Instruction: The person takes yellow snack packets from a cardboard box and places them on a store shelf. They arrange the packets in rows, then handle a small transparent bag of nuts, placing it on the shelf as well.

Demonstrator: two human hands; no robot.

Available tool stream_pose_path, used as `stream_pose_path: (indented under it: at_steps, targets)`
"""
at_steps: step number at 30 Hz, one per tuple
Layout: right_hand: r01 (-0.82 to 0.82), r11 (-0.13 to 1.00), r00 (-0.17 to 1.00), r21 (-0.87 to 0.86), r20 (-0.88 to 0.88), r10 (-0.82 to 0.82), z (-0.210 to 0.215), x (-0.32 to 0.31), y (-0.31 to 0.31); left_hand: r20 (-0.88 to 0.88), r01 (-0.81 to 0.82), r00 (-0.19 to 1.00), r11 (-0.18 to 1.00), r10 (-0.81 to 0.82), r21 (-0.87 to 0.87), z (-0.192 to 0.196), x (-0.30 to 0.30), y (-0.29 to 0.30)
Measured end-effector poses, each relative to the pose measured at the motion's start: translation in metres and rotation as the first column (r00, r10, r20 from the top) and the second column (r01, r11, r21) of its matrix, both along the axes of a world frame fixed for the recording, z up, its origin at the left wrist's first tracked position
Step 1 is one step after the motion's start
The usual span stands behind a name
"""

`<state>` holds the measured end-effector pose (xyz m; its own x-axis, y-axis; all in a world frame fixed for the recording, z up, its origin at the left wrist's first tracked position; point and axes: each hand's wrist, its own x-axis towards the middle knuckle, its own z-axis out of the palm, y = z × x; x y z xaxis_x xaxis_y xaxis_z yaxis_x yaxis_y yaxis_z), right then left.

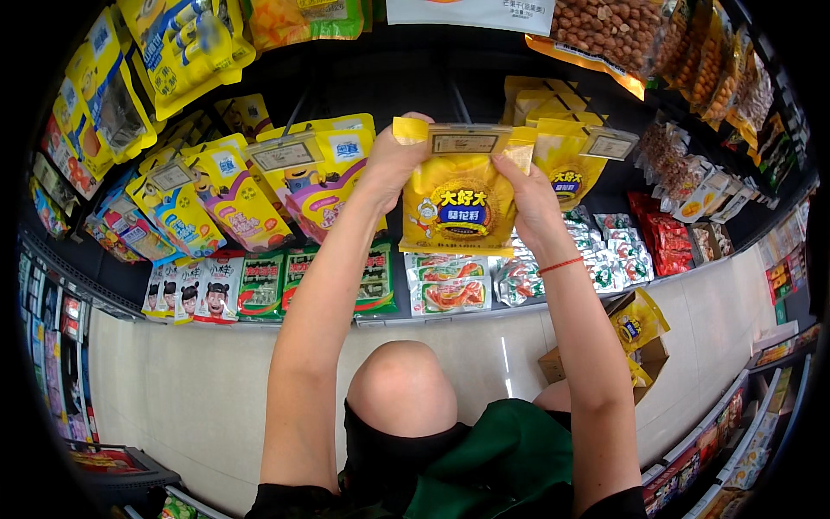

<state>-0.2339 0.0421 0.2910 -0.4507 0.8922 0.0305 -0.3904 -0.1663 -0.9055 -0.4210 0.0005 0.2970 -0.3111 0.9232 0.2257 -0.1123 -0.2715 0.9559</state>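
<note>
Both my hands grip the upper corners of a yellow snack bag [458, 203] at the front of a hanging rack. My left hand [399, 160] is closed at its upper left corner, with the fingers partly hidden. The thumb of my right hand [530, 203] presses on the front near the upper right corner, its other fingers behind. A price tag holder [469, 141] on the hook's end covers part of the bag's top edge. Just right of it hang matching yellow bags [566, 169]; to the left hang yellow-and-pink pouches [327, 173].
On the lower shelf lie green packs [261, 281], white-and-orange packs [449, 285] and red packs [661, 238]. A cardboard box [653, 356] holding yellow bags stands on the floor [233, 363] at right, beside my bent knee. Large nut bags [605, 39] hang above.
</note>
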Motion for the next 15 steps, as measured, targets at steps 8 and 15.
stream_pose_path:
  at_steps: [8,15]
  targets:
    - [0.032,0.999,0.999,0.036,0.038,-0.033,0.006,0.008,0.002,-0.087,-0.014,0.996,1.0,0.012,-0.028,0.007,0.014,0.01]
    - [-0.014,0.997,0.999,0.072,0.035,0.012,0.008,0.003,-0.002,0.054,0.002,0.999,0.999,-0.004,0.038,0.01,0.014,0.003]
